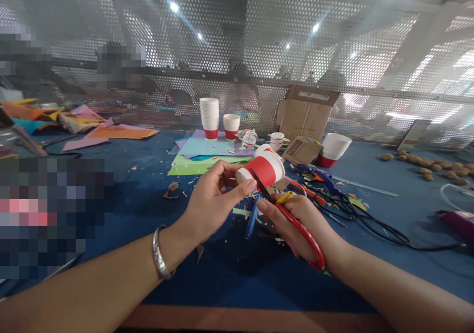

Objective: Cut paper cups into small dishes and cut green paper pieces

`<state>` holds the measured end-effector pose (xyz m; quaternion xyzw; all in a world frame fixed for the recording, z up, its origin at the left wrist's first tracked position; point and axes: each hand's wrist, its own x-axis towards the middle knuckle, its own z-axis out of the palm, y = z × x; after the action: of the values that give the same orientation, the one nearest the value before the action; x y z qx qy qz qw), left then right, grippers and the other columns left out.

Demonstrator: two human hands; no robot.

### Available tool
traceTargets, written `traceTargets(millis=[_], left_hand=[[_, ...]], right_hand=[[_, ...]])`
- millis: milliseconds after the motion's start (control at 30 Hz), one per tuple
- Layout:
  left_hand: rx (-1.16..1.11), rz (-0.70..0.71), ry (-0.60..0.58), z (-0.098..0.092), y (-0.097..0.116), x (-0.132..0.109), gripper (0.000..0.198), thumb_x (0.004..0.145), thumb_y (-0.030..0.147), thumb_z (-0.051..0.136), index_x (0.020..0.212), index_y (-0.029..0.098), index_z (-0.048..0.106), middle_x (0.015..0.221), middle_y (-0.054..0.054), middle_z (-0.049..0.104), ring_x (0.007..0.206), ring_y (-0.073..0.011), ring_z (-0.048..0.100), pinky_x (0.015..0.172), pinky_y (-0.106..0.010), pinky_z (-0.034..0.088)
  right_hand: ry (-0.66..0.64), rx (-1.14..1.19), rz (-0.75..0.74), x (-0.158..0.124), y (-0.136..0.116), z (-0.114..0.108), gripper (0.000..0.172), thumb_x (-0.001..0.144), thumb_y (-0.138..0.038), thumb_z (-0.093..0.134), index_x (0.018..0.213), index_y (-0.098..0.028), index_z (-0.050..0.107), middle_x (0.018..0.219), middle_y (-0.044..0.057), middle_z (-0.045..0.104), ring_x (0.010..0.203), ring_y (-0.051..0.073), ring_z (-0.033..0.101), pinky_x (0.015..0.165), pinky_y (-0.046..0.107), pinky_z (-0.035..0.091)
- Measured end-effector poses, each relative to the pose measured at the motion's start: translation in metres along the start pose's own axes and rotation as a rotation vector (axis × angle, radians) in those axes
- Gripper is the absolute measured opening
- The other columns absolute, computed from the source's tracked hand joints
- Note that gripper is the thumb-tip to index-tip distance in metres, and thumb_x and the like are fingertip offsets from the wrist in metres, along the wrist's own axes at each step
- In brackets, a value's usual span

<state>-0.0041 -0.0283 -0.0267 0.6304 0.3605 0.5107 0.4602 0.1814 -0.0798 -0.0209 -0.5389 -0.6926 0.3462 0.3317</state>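
Note:
A red and white paper cup (267,169) is tilted on its side in front of me, gripped by my left hand (213,197) with the thumb near its base. My right hand (301,222) is closed around red-handled scissors (301,229). Their dark blades reach up to the cup's red side; whether they have cut into it I cannot tell. Something yellow (284,197) shows by the right fingers. Just below the cup a blue pen-like stick (252,219) points down toward the table.
Stacked paper cups (209,118) stand behind on coloured paper (207,147). A cardboard box (305,113), more cups (335,147), a black cable (365,219) and paper scraps lie to the right. Orange and pink sheets (122,131) are at the left. A perforated metal screen (222,31) rises behind.

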Motion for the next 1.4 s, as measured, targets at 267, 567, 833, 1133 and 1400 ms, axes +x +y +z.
traceTargets(millis=[267, 567, 833, 1133, 1400], left_hand=[[0.076, 0.14, -0.011, -0.003, 0.007, -0.001, 0.037, 0.081, 0.037, 0.078, 0.108, 0.019, 0.06, 0.111, -0.008, 0.069, 0.099, -0.0213, 0.065, 0.082, -0.032, 0.056], [-0.373, -0.32, -0.073, 0.001, 0.008, 0.005, 0.036, 0.081, 0.041, 0.077, 0.097, 0.015, 0.058, 0.095, -0.008, 0.07, 0.084, -0.0178, 0.069, 0.08, -0.032, 0.058], [-0.238, -0.144, -0.058, -0.005, 0.006, 0.005, 0.029, 0.081, 0.034, 0.079, 0.092, 0.019, 0.056, 0.088, 0.0, 0.068, 0.081, -0.013, 0.065, 0.081, -0.03, 0.054], [-0.117, -0.018, -0.103, 0.001, 0.004, -0.002, 0.026, 0.084, 0.033, 0.075, 0.095, 0.02, 0.056, 0.087, 0.001, 0.064, 0.083, -0.0129, 0.059, 0.079, -0.028, 0.049], [-0.07, 0.011, -0.098, 0.0, 0.004, -0.003, 0.025, 0.085, 0.036, 0.074, 0.094, 0.021, 0.056, 0.089, -0.001, 0.065, 0.083, -0.0155, 0.061, 0.077, -0.03, 0.05]], right_hand=[[0.037, 0.032, 0.062, -0.004, -0.001, 0.003, 0.055, 0.088, -0.057, 0.065, 0.052, -0.022, 0.042, 0.036, -0.006, 0.04, 0.027, 0.008, 0.041, 0.031, 0.021, 0.03], [0.063, -0.036, -0.109, 0.002, 0.0, -0.004, 0.039, 0.089, -0.05, 0.066, 0.064, -0.023, 0.052, 0.041, -0.005, 0.044, 0.038, 0.013, 0.048, 0.038, 0.023, 0.033], [0.036, -0.014, -0.094, 0.003, 0.005, 0.0, 0.042, 0.089, -0.056, 0.064, 0.068, -0.021, 0.056, 0.045, -0.006, 0.046, 0.037, 0.01, 0.043, 0.04, 0.023, 0.033], [-0.017, 0.003, -0.129, 0.002, 0.002, -0.004, 0.04, 0.091, -0.058, 0.061, 0.076, -0.02, 0.06, 0.046, -0.006, 0.047, 0.045, 0.012, 0.051, 0.043, 0.021, 0.036], [0.039, 0.021, -0.046, -0.001, -0.003, 0.001, 0.047, 0.092, -0.061, 0.055, 0.07, -0.02, 0.057, 0.042, -0.005, 0.045, 0.037, 0.01, 0.043, 0.038, 0.021, 0.031]])
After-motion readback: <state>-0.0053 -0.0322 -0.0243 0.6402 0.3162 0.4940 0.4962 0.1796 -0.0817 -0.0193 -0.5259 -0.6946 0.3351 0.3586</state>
